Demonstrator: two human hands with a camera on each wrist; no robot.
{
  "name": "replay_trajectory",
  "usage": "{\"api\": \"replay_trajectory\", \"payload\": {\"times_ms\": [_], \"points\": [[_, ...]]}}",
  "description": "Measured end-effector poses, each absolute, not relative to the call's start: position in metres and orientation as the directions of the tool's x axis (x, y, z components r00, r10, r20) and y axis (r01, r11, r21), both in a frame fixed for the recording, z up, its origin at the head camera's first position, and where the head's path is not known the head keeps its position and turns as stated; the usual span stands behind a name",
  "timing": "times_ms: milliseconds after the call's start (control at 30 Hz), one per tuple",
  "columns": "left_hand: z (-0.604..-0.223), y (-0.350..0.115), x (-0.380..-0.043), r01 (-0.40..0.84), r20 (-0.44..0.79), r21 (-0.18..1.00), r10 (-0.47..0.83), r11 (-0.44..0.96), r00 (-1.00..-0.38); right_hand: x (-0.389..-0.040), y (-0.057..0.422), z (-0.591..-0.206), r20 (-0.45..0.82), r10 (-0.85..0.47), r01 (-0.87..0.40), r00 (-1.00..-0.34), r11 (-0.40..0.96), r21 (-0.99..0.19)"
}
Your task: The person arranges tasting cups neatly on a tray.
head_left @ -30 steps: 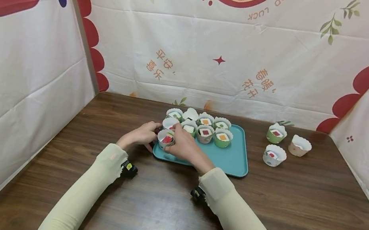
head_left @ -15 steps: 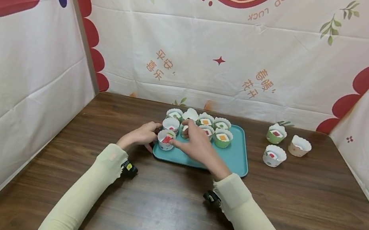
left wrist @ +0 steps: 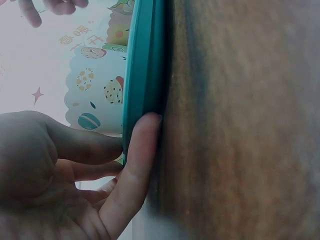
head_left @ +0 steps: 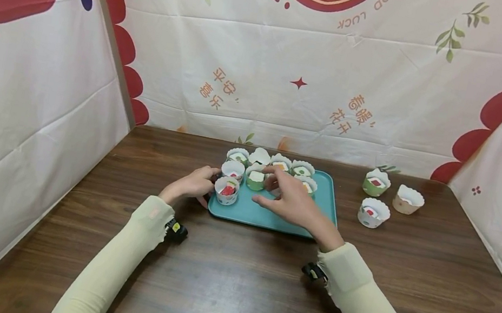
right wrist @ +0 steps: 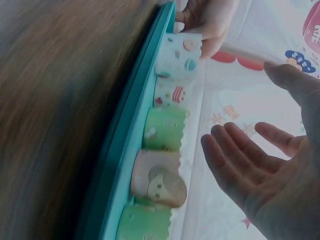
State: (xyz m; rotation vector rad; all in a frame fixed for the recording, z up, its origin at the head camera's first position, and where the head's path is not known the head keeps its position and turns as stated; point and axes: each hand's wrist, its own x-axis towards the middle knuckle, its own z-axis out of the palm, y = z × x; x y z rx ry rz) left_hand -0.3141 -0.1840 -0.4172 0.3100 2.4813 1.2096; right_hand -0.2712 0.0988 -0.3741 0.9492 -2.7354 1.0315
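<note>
A teal tray (head_left: 242,211) bears several paper baking cups with scalloped rims. My left hand (head_left: 194,183) grips the tray's left edge; in the left wrist view its thumb and fingers lie on either side of the rim. Beside that hand stands a white patterned cup (head_left: 225,196) with a red piece inside, and another white cup (head_left: 233,167) is just behind it. Over the tray's middle my right hand (head_left: 291,198) hovers with nothing in it, fingers spread apart in the right wrist view. It partly hides the cups on the right, while a green cup (head_left: 255,184) shows beside its fingertips.
To the right of the tray, three more paper cups stand on the brown wooden table (head_left: 229,295): a green one (head_left: 375,187), a beige one (head_left: 407,204) and a white one (head_left: 371,219). A printed white cloth (head_left: 255,64) hangs behind and at both sides.
My right hand has let go of the front-left white cup and moved to the right above the tray. That cup stays at the tray's left corner; the left hand has not moved.
</note>
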Motion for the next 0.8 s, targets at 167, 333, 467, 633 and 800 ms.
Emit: {"api": "replay_trajectory", "payload": {"times_ms": [167, 333, 467, 633, 800], "points": [[-0.417, -0.183, -0.314, 0.034, -0.224, 0.792, 0.343, 0.609, -0.912, -0.273, 0.113, -0.375, 0.315, -0.528, -0.601, -0.789, 0.556, -0.574], [-0.418, -0.183, -0.314, 0.033, -0.224, 0.792, 0.341, 0.61, -0.913, -0.275, 0.128, -0.377, 0.336, -0.521, -0.607, -0.784, 0.533, -0.59], [-0.418, -0.183, -0.314, 0.033, -0.223, 0.791, 0.339, 0.61, -0.914, -0.276, 0.142, -0.378, 0.342, -0.527, -0.612, -0.778, 0.514, -0.601], [-0.417, -0.182, -0.314, 0.03, -0.225, 0.789, 0.335, 0.613, -0.915, -0.277, 0.16, -0.38, 0.384, -0.5, -0.626, -0.776, 0.541, -0.561], [-0.416, -0.182, -0.313, 0.032, -0.227, 0.782, 0.332, 0.623, -0.916, -0.279, 0.177, -0.384, 0.397, -0.462, -0.609, -0.793, 0.596, -0.523]]}}
